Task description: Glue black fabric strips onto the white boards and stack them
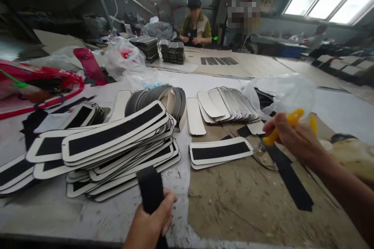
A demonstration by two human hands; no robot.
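My left hand [153, 218] is closed around a black strip [150, 186] of flat material, whose upper end bends over above the fingers. My right hand [292, 136] grips a yellow-handled hand tool [271, 137]; its metal end is blurred, so I cannot tell whether it is scissors or pliers. That end is close to the right tip of a white, rounded panel [220, 151] with a black strip on its face, lying on another panel. Left of my hands rises a large, uneven stack of similar panels [117, 136]. A long black strip [289, 177] lies below my right hand.
Behind the work area stand curved grey pieces [157, 101] and a row of plain white panels [230, 105]. A clear plastic bag [286, 89] lies at right, a red bag [37, 85] at left. Brown board [233, 202] covers the table's front. A person [195, 27] works across the table.
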